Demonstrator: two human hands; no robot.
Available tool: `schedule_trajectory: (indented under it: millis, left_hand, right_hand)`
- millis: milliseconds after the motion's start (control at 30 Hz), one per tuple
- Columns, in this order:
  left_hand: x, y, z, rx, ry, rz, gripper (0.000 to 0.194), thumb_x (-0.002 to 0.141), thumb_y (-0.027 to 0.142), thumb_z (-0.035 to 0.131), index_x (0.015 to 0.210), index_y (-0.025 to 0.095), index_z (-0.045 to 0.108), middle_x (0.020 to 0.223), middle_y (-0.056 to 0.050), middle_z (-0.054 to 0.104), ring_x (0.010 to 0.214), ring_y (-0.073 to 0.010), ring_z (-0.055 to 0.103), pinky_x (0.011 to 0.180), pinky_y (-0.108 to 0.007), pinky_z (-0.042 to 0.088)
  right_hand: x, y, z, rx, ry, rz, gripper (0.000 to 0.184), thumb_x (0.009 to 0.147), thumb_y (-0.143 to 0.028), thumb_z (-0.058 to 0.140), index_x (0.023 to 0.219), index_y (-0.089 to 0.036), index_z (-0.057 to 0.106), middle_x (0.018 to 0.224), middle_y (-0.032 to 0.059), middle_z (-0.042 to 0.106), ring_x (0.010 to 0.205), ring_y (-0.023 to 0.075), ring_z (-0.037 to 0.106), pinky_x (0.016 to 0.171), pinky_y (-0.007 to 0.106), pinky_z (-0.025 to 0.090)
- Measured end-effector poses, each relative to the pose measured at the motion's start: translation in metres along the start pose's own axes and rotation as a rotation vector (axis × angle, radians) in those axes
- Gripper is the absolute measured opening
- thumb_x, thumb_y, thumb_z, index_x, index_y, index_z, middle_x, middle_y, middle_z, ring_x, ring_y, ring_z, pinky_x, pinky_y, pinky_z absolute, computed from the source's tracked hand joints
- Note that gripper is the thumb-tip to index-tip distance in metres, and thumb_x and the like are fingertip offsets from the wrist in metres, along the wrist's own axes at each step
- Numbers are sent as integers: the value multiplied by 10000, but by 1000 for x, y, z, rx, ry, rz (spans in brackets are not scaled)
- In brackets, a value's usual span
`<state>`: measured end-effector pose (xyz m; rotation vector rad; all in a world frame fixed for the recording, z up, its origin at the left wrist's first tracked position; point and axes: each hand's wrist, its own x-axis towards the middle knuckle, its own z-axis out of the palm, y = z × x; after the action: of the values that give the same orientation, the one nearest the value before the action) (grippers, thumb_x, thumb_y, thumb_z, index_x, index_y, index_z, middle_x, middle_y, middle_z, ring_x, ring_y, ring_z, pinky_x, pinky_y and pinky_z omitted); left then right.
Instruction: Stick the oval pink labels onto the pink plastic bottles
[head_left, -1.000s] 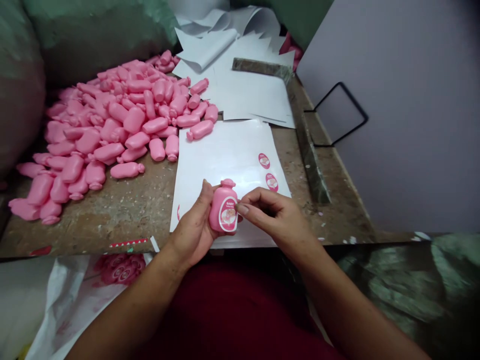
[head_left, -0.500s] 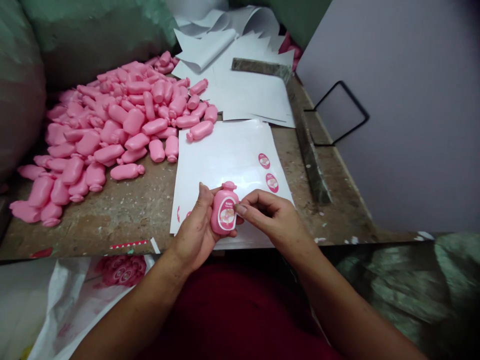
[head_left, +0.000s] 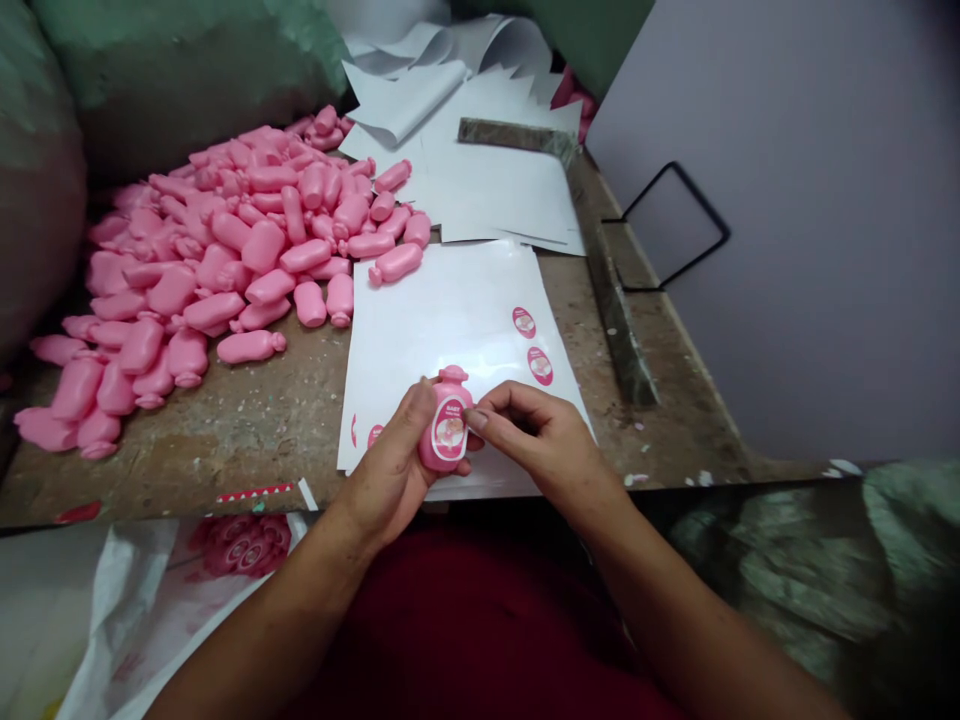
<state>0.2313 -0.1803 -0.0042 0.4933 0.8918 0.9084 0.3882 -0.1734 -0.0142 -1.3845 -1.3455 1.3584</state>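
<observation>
A small pink plastic bottle (head_left: 453,374) stands almost upright in my left hand (head_left: 391,462), whose fingers wrap behind it while the thumb lies along its left side. An oval pink-and-white label (head_left: 450,436) with the word BABY sits on the bottle's front. My right hand (head_left: 551,440) is closed in a pinch at the label's right edge, thumb tip touching there. How much of the edge lies between the fingers is hidden. Beneath both hands is a white sticker sheet (head_left: 435,320) with a few oval labels left on it, two of them (head_left: 540,366) at the right side.
A large heap of pink bottles (head_left: 255,245) covers the table's left part. Behind the sheet lie loose white papers (head_left: 502,190) with an L-shaped bar (head_left: 611,300) across them. Below the table's front edge, a white bag (head_left: 127,600) holds labelled bottles. A black wire handle (head_left: 701,190) projects at right.
The view has shifted slightly. My right thumb stays at the label's edge, and the bottle remains in my left hand, my left thumb now slightly nearer it.
</observation>
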Motion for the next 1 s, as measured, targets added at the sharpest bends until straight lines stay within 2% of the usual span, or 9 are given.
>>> schedule_trajectory:
  millis: [67,133,200,333,433,667,800,933,1000]
  left_hand:
    - [-2,0,0,30,-3,-5,412,820,414,744,1173,243,617,972,-15,600,834,-132,607,631,-203,505]
    - [-3,1,-1,37,-21,-30,435,800,224,747,1208,249,597,975,1,588,824,-113,599,658,-201,513]
    - [-3,2,-2,11,-50,-62,483,788,130,715,1236,245,580,997,-6,596,847,-123,616,680,-212,524]
    - [-1,4,-7,-42,-84,-142,465,795,89,689,1232,212,587,1123,-68,639,891,-148,650,715,-227,531]
    - [0,6,-8,-61,-74,-190,452,772,59,692,1196,186,602,1197,-98,645,893,-144,658,730,-229,532]
    - [-3,8,-6,-51,-40,-209,726,622,-64,723,1254,241,537,1161,-47,665,892,-129,676,749,-217,523]
    - [-4,7,-9,-87,-67,-211,744,622,-14,763,1277,243,523,1141,-57,679,930,-154,689,783,-235,533]
    - [-3,6,-16,-154,-63,-176,483,794,281,754,1230,207,560,1127,-107,691,894,-197,709,748,-285,560]
    - [-11,12,-28,-119,-19,-135,447,835,372,719,1226,211,577,1111,-113,705,884,-204,712,712,-279,560]
  right_hand:
    - [-1,1,1,-18,13,-10,246,794,-425,681,698,-207,618,635,-20,617,602,136,529,583,275,396]
    - [-2,2,1,-59,31,-17,254,803,-438,670,706,-208,622,637,-17,614,605,139,531,590,280,397]
    - [-3,3,0,-143,67,-37,246,815,-439,667,729,-211,636,641,-12,620,605,142,533,599,284,397]
    - [-3,6,-8,-294,221,-132,233,838,-442,655,761,-224,641,616,-23,574,577,136,488,585,286,374]
    - [-2,8,-15,-251,298,-158,238,849,-445,648,756,-228,616,606,-38,513,571,131,452,572,283,360]
    - [-1,13,-14,-95,204,-132,243,845,-440,659,756,-222,599,638,-46,494,590,123,441,585,279,360]
    - [-1,13,-10,-85,167,-133,244,841,-440,651,744,-220,604,622,-52,489,572,117,427,583,278,361]
    - [-1,12,-7,-124,144,-136,250,833,-452,653,736,-224,624,627,-38,516,594,131,455,566,272,366]
    - [-1,11,-6,-159,136,-118,263,819,-473,656,724,-229,628,623,-29,526,591,139,463,552,271,371]
